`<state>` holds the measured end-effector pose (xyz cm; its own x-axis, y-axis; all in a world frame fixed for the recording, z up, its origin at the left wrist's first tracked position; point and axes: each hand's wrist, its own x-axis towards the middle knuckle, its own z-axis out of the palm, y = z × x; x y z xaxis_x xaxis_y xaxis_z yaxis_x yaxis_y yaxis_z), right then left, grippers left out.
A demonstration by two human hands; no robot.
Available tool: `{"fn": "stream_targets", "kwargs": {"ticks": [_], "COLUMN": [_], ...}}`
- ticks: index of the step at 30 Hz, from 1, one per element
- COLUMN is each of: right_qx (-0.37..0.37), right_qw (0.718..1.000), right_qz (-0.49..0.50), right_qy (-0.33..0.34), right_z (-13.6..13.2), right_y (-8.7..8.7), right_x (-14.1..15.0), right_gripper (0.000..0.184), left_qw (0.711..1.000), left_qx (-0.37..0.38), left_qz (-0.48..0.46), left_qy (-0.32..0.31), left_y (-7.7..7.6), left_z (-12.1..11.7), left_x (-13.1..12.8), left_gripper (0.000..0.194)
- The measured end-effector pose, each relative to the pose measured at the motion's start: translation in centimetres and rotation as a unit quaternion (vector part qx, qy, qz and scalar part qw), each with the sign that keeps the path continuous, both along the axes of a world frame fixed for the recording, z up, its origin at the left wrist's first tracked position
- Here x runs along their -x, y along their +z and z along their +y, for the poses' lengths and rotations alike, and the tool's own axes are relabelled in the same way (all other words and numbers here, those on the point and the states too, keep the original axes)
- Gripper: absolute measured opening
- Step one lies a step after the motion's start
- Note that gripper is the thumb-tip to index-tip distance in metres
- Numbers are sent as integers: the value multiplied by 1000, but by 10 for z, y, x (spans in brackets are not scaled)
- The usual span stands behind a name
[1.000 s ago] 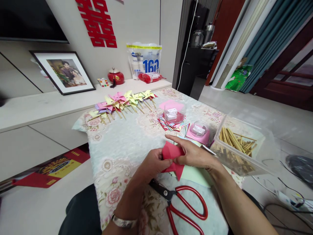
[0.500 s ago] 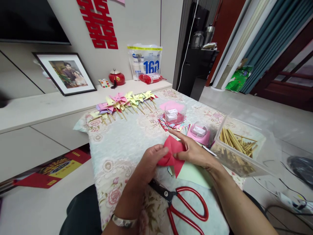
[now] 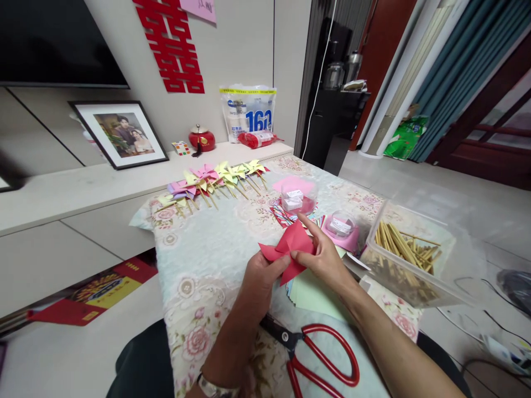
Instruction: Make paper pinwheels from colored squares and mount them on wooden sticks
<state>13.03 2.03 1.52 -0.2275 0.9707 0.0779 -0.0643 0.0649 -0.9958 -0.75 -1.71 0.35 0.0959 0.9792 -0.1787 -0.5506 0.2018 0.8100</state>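
Note:
A red paper pinwheel (image 3: 295, 239) is held between both hands above the table, its points folded in toward the middle. My left hand (image 3: 265, 273) grips its lower left side, thumb pressed near the centre. From the right, my right hand (image 3: 321, 254) pinches it with the thumb at the centre and the index finger stretched along the upper edge. Beneath the hands lie pale green paper sheets (image 3: 315, 296). Red-handled scissors (image 3: 307, 342) rest on the cloth just below, their blade tips hidden by my left arm.
Finished paper pinwheels (image 3: 215, 179) on sticks lie at the far left. Two clear round tubs (image 3: 298, 196) stand on coloured paper. A plastic bin (image 3: 409, 284) of wooden sticks is at the right edge. Behind the table is a cabinet top (image 3: 149, 171) with a framed photo (image 3: 124, 135).
The red paper has turned and opened out from a curled shape into a pinwheel with pointed tips. My left hand let its curled part go and shifted its grip. The view tilted slightly upward.

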Motion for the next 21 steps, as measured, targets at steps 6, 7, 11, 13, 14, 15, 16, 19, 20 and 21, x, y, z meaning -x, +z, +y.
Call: {"fn": "stream_targets", "kwargs": {"ticks": [6,7,11,13,14,15,16,19,20,21], "right_qx": [-23,-23,-13,11,30,47,61,63,57,49], "right_qw": [1000,1000,1000,1000,998,997,995,995,997,998], "right_qz": [5,4,8,27,41,53,60,45,32,21], "right_qy": [-6,-8,-12,5,23,41,56,56,48,44], "right_z": [-3,-3,-2,-2,-1,0,0,4,5,6], "right_y": [-4,-5,-9,-9,-9,-8,-7,-5,-5,-5], "right_x": [4,5,5,3,2,0,-2,-9,-11,-13], "right_gripper": [84,84,82,83,83,83,81,73,71,70], "left_qw": [998,997,998,999,999,999,999,999,999,999], "left_qx": [1,2,10,15,17,18,17,14,13,12], "left_qz": [31,30,18,13,10,7,4,-11,-17,-21], "left_qy": [58,65,62,45,39,37,38,36,32,28], "left_y": [0,0,0,-2,-2,-3,-3,-3,-2,-1], "left_z": [2,2,2,2,2,3,3,5,5,5], "left_x": [-3,-3,-1,0,1,2,3,6,6,6], "left_gripper": [23,23,21,22,24,26,27,24,24,24]}}
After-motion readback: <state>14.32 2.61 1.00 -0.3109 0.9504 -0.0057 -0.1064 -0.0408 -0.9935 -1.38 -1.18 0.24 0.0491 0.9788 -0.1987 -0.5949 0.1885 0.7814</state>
